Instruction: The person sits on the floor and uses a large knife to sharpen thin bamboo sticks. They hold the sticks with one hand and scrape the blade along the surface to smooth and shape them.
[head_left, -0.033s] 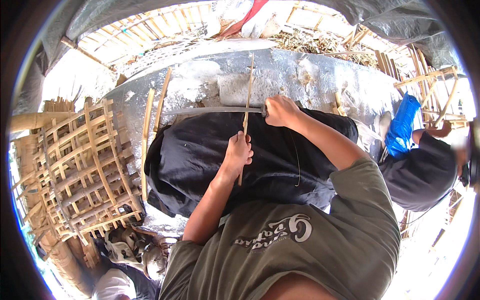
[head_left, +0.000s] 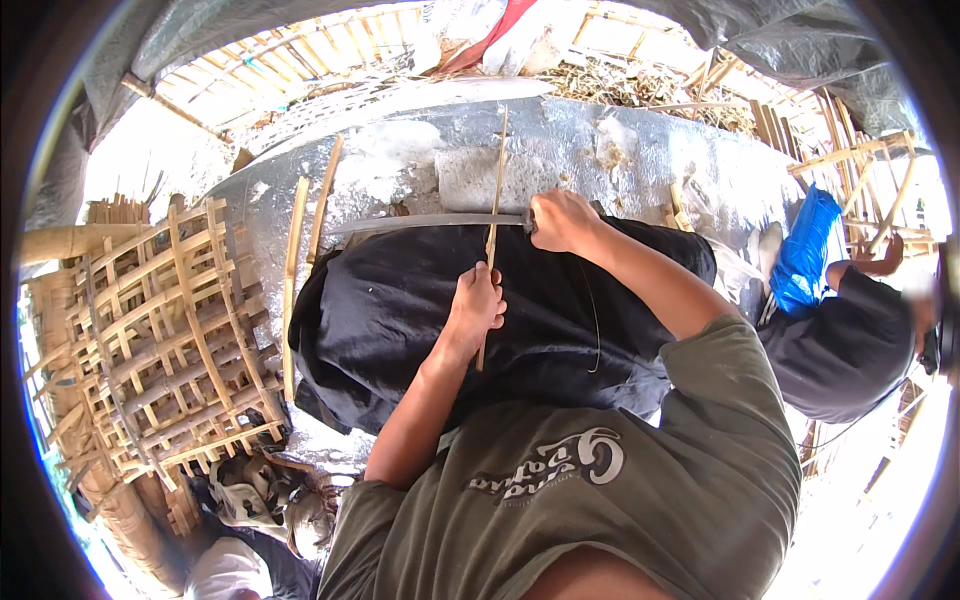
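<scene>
My left hand (head_left: pixel 479 298) is closed around a thin bamboo strip (head_left: pixel 499 165), which points away from me across my lap. In my right hand (head_left: pixel 562 222) is the handle of a long knife (head_left: pixel 420 221). Its blade stretches to the left, nearly level, and crosses the strip just beyond my left hand. Whether the edge bites into the strip I cannot tell. Black cloth (head_left: pixel 400 290) covers my legs beneath both hands.
Two bamboo strips (head_left: pixel 296 260) lie left of my legs, beside a woven bamboo lattice (head_left: pixel 165 340). A grey sheet (head_left: pixel 380 165) spreads ahead, with shavings (head_left: pixel 640 85) beyond. Rightward are a blue plastic bundle (head_left: pixel 806 250) and another person in dark clothes (head_left: pixel 845 345).
</scene>
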